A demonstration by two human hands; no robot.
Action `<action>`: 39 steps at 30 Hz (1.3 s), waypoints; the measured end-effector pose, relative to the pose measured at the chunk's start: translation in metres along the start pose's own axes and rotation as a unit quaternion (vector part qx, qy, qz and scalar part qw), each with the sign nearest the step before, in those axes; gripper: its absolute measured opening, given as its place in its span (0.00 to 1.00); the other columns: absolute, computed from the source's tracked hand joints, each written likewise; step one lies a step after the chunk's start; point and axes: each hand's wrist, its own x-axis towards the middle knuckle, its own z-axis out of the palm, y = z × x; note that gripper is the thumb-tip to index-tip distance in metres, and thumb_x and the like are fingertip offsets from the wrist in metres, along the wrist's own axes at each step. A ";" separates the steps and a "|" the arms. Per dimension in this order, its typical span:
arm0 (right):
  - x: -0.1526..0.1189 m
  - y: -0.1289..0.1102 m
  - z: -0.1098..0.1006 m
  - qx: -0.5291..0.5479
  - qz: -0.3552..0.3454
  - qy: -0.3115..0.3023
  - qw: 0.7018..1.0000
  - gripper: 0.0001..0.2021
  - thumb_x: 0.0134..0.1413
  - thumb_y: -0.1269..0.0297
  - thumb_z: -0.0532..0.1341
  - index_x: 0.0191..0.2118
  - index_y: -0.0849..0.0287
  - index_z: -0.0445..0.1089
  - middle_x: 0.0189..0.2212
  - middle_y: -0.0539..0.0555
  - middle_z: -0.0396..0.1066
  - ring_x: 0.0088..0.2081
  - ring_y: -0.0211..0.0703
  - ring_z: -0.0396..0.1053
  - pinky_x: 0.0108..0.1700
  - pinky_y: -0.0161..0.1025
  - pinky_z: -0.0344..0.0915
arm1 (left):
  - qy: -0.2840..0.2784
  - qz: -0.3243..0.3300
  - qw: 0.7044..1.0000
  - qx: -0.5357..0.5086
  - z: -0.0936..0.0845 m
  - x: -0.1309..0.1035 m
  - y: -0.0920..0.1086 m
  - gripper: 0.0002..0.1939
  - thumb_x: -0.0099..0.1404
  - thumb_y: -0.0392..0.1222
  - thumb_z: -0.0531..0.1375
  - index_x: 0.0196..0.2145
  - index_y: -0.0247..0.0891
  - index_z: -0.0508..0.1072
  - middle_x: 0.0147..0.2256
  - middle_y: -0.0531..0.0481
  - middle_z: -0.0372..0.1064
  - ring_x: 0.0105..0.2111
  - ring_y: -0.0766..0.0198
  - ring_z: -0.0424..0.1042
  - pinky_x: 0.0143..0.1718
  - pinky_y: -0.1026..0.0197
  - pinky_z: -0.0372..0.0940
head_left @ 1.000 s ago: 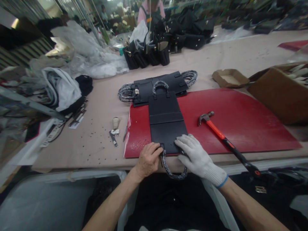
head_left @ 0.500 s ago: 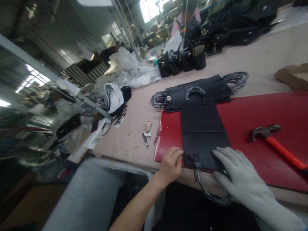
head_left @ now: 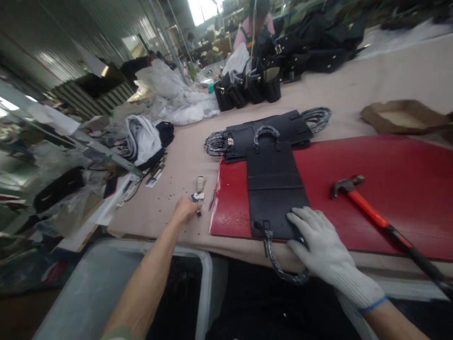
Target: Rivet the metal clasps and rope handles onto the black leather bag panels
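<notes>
A black leather bag panel (head_left: 276, 182) lies on the red board (head_left: 354, 174), its wrapped handle (head_left: 279, 271) hanging over the table's front edge. My right hand (head_left: 320, 236), in a white knit glove, rests on the panel's lower right corner with fingers spread. Bare and to the left of the board, my left hand (head_left: 187, 209) touches a small metal tool (head_left: 198, 213) with white wrapping; its fingers are bent, and whether they grip the tool is unclear. A wrapped cone-shaped piece (head_left: 200, 183) stands just behind it. A thin rod (head_left: 212, 200) lies by the board's left edge.
An orange-handled hammer (head_left: 368, 205) lies on the board at right. More black panels (head_left: 265, 132) lie behind, with black bags (head_left: 247, 89) farther back. A brown tray (head_left: 406, 115) is at the right, a grey bin (head_left: 99, 283) below left. A person (head_left: 253, 28) is in the background.
My left hand has left the panel's lower left corner and moved left to the small metal tool. My right hand stays on the panel. The view has shifted right.
</notes>
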 end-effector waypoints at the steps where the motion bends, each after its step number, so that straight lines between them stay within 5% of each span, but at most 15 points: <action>1: 0.000 -0.002 -0.002 0.004 0.006 -0.007 1.000 0.27 0.56 0.62 0.62 0.62 0.62 0.69 0.62 0.65 0.68 0.65 0.68 0.62 0.67 0.67 0.58 | -0.010 -0.008 1.000 -0.014 0.002 0.002 0.000 0.12 0.55 0.41 0.70 0.20 0.36 0.73 0.15 0.47 0.67 0.22 0.54 0.75 0.26 0.60 0.65; 7: 0.002 -0.010 -0.013 0.026 0.034 -0.037 0.998 0.28 0.54 0.65 0.64 0.62 0.61 0.69 0.64 0.65 0.67 0.66 0.68 0.60 0.69 0.68 0.56 | -0.046 -0.008 0.990 -0.135 -0.003 -0.006 -0.010 0.10 0.52 0.33 0.68 0.21 0.35 0.69 0.13 0.55 0.62 0.14 0.65 0.63 0.16 0.67 0.58; 12: 0.002 -0.013 -0.016 0.058 0.050 -0.041 0.996 0.28 0.53 0.66 0.64 0.62 0.61 0.70 0.64 0.65 0.67 0.67 0.68 0.60 0.69 0.69 0.54 | -0.110 -0.005 0.960 -0.259 -0.015 -0.029 -0.027 0.08 0.56 0.33 0.67 0.26 0.33 0.70 0.21 0.51 0.71 0.20 0.66 0.71 0.20 0.69 0.67; 14: 0.002 -0.013 -0.017 0.060 0.052 -0.044 0.996 0.28 0.53 0.67 0.64 0.61 0.61 0.70 0.64 0.65 0.67 0.67 0.68 0.60 0.70 0.69 0.54 | -0.143 -0.018 0.931 -0.337 -0.016 -0.038 -0.033 0.05 0.58 0.31 0.66 0.29 0.32 0.72 0.26 0.47 0.75 0.24 0.64 0.76 0.23 0.67 0.71; 19: 0.002 -0.014 -0.016 0.058 0.053 -0.049 0.996 0.29 0.53 0.67 0.65 0.62 0.62 0.69 0.64 0.65 0.66 0.68 0.68 0.58 0.70 0.68 0.53 | -0.157 -0.053 0.790 -0.590 0.006 -0.063 -0.037 0.05 0.63 0.28 0.66 0.36 0.33 0.75 0.30 0.48 0.78 0.27 0.65 0.79 0.28 0.66 0.77; 23: 0.001 -0.014 -0.016 0.053 0.055 -0.053 0.996 0.29 0.54 0.66 0.65 0.63 0.61 0.68 0.65 0.64 0.65 0.68 0.67 0.57 0.71 0.68 0.52 | -0.181 0.002 0.744 -0.643 0.035 -0.091 -0.020 0.13 0.57 0.31 0.73 0.37 0.33 0.74 0.31 0.49 0.79 0.29 0.62 0.81 0.32 0.63 0.79; 28: 0.002 -0.015 -0.017 0.048 0.055 -0.055 0.996 0.29 0.54 0.66 0.65 0.63 0.60 0.68 0.65 0.63 0.65 0.68 0.66 0.58 0.71 0.67 0.52 | -0.138 0.148 0.732 -0.650 0.057 -0.122 0.019 0.26 0.49 0.44 0.79 0.39 0.36 0.71 0.35 0.48 0.82 0.35 0.55 0.83 0.40 0.52 0.81; 35: 0.003 -0.016 -0.016 0.063 0.063 -0.051 0.995 0.29 0.54 0.65 0.65 0.62 0.60 0.69 0.65 0.64 0.66 0.68 0.66 0.58 0.71 0.68 0.52 | -0.144 0.311 0.736 -0.584 0.089 -0.155 0.068 0.19 0.64 0.49 0.70 0.43 0.38 0.68 0.41 0.44 0.82 0.41 0.54 0.84 0.48 0.48 0.79; 39: 0.002 -0.016 -0.016 0.066 0.065 -0.046 0.995 0.28 0.54 0.66 0.65 0.62 0.60 0.69 0.65 0.64 0.66 0.68 0.66 0.58 0.71 0.67 0.51 | -0.127 0.379 0.760 -0.512 0.107 -0.172 0.086 0.10 0.71 0.45 0.64 0.44 0.38 0.70 0.43 0.43 0.81 0.43 0.57 0.83 0.49 0.53 0.78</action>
